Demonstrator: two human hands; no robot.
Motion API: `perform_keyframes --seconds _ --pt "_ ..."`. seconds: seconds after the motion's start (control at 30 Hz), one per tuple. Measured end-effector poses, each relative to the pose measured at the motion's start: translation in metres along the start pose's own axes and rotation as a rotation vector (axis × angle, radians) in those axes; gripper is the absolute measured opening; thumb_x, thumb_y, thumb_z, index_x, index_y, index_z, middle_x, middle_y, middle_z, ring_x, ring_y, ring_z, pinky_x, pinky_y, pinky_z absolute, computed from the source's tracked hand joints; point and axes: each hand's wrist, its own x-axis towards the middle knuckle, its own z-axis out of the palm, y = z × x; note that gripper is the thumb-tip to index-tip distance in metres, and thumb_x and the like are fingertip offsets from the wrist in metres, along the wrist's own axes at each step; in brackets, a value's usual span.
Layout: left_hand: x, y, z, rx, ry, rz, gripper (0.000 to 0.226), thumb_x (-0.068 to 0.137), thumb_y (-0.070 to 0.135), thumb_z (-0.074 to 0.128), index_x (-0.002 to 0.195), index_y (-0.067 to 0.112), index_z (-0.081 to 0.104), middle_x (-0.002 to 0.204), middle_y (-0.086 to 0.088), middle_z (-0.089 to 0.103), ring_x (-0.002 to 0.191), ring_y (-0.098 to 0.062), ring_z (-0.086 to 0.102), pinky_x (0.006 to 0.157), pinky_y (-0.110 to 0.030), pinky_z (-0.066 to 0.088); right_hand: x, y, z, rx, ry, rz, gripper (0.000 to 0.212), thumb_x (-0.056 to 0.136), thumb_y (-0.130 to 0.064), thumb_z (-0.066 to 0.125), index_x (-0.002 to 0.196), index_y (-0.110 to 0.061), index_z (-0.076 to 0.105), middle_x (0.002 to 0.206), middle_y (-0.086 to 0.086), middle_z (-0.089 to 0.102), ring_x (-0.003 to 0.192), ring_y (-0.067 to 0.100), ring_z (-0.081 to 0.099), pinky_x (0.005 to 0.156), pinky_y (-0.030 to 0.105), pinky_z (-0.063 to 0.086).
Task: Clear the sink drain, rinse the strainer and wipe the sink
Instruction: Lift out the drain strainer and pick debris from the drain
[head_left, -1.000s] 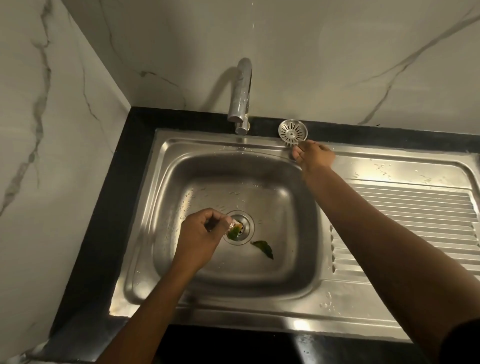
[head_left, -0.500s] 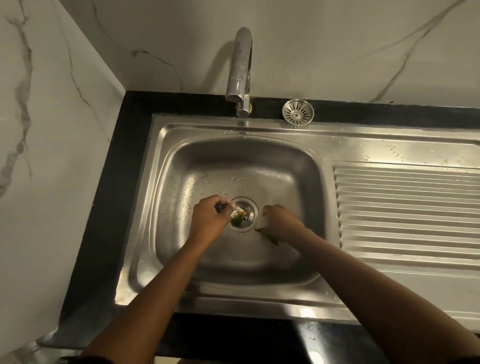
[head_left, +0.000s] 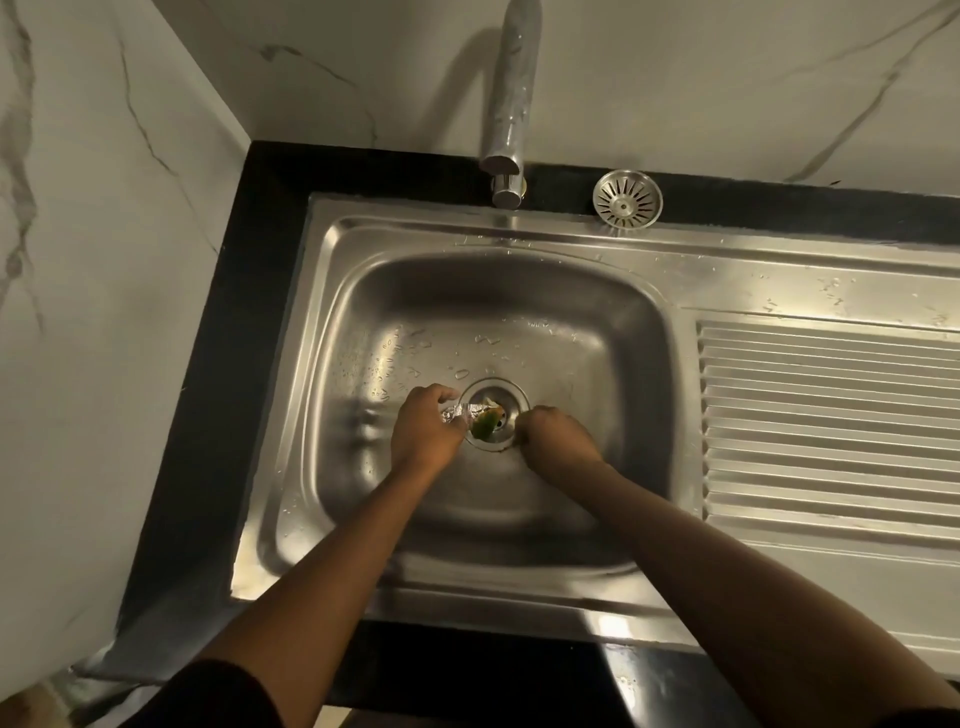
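Mid-frame, left hand (head_left: 423, 434) pinched on limp, slippery green and foil scraps (head_left: 480, 425); right hand (head_left: 553, 435) curled, grip unclear; lift scraps by dry edges

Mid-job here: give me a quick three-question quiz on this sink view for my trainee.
1. True or false: the strainer sits in the drain.
2. Which hand holds the green scrap: A left hand, B right hand?
3. Fill in: the strainer lies to the ___ of the tap.

Key: 1 false, it rests on the sink's back rim; 2 A; 3 right.
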Motion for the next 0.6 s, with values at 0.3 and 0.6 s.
perform_keyframes --seconds 0.3,0.6 --pt "0.010 -0.011 0.007 0.088 -0.009 -0.022 0.051 0.087 0.010 0.077 0.135 0.018 0.066 0.138 -0.007 0.065 0.125 -0.026 0.065 0.104 -0.040 0.054 0.038 -0.028 0.000 0.042 0.119 -0.091 0.024 0.097 -0.009 0.065 0.121 -0.012 0.064 0.107 0.010 0.071 0.088 0.025 0.067 0.073 0.032 0.051" --pt "0.013 -0.012 0.019 0.251 -0.034 0.048 0.042 0.089 0.009 0.070 0.129 0.021 0.068 0.129 -0.007 0.066 0.115 -0.029 0.066 0.092 -0.043 0.059 0.050 -0.036 0.024 0.008 -0.065 -0.189 0.037 0.095 -0.010 0.067 0.131 -0.007 0.059 0.133 0.017 0.061 0.119 0.034 0.063 0.096 0.045 0.057"
